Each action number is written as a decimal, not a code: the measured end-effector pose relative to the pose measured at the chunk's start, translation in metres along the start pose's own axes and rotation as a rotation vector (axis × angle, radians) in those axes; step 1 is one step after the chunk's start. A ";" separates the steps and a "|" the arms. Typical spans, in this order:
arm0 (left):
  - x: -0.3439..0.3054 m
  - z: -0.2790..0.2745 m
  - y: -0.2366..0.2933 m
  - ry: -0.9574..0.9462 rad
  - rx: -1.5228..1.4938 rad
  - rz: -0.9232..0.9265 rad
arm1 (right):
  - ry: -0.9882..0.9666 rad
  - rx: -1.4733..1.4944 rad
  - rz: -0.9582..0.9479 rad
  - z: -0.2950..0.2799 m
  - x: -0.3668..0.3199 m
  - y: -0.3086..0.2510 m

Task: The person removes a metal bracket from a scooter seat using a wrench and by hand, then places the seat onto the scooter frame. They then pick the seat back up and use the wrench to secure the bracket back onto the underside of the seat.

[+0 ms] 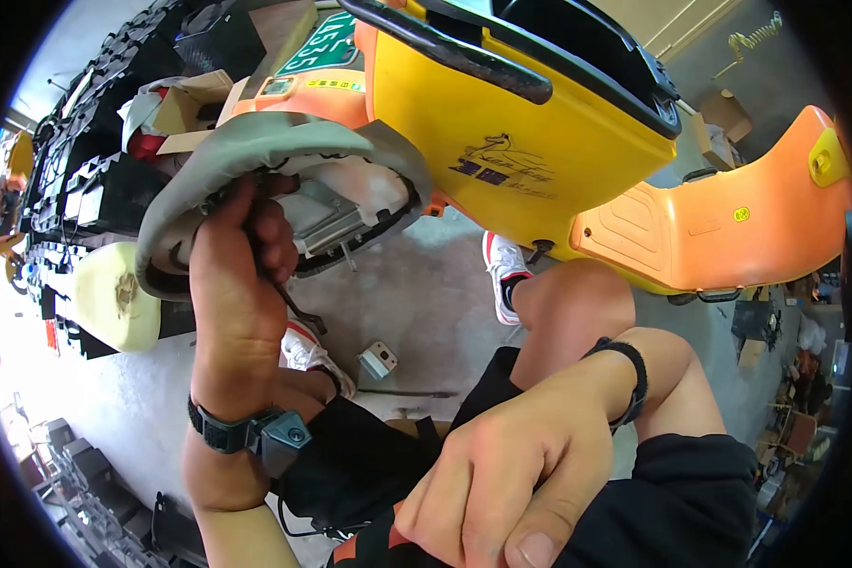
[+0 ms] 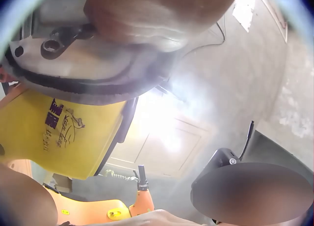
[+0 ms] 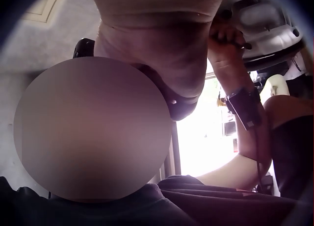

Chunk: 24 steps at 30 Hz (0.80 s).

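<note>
A grey padded scooter seat [image 1: 284, 142] is tilted up so its underside, with a metal bracket [image 1: 336, 225], faces the person. The left hand [image 1: 241, 256] is inside its rim, fingers curled round a dark bent metal tool [image 1: 305, 312]. The tool's lower end sticks out below the little finger. In the left wrist view a dark ring-shaped end [image 2: 51, 48] shows beside that hand against the seat's underside. The right hand [image 1: 521, 464] is raised above the lap, close to the head camera, fingers loosely bent and fingertips hidden. Nothing shows in it.
Beyond the seat stands a yellow and orange scooter [image 1: 530, 180] with a black-rimmed rear box. Black battery-like blocks [image 1: 95, 189] and an open carton [image 1: 194, 109] line the left. A cream foam pad [image 1: 118, 295] lies nearby. A small white box [image 1: 378, 360] sits on the floor between the feet.
</note>
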State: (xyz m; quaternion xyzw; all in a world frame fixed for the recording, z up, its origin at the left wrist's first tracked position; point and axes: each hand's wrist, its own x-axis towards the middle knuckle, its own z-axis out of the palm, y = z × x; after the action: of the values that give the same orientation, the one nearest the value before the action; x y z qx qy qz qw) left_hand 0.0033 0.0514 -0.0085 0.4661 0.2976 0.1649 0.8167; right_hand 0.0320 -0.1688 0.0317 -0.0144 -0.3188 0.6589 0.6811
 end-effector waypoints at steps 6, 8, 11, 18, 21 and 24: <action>-0.002 0.008 0.001 0.042 0.004 -0.017 | -0.027 -0.035 -0.032 -0.010 -0.004 0.009; -0.003 0.007 0.001 0.056 -0.019 -0.024 | -0.182 -0.328 -0.138 -0.027 -0.001 0.013; 0.000 0.004 -0.002 -0.009 -0.039 -0.040 | 0.033 -0.442 -0.029 -0.027 0.002 -0.019; -0.001 0.016 -0.002 0.071 0.049 0.056 | 0.669 -1.897 -0.484 -0.036 0.015 -0.042; -0.001 0.018 -0.002 -0.033 0.088 0.128 | 0.695 -2.225 -0.374 -0.020 0.041 -0.050; 0.000 0.024 0.000 -0.055 0.074 0.172 | 0.729 -2.063 -0.199 -0.039 0.053 -0.056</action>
State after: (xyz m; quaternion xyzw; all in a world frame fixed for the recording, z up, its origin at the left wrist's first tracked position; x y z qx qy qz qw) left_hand 0.0186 0.0353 0.0014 0.5242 0.2397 0.2105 0.7896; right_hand 0.0958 -0.1126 0.0467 -0.7451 -0.4958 -0.0261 0.4453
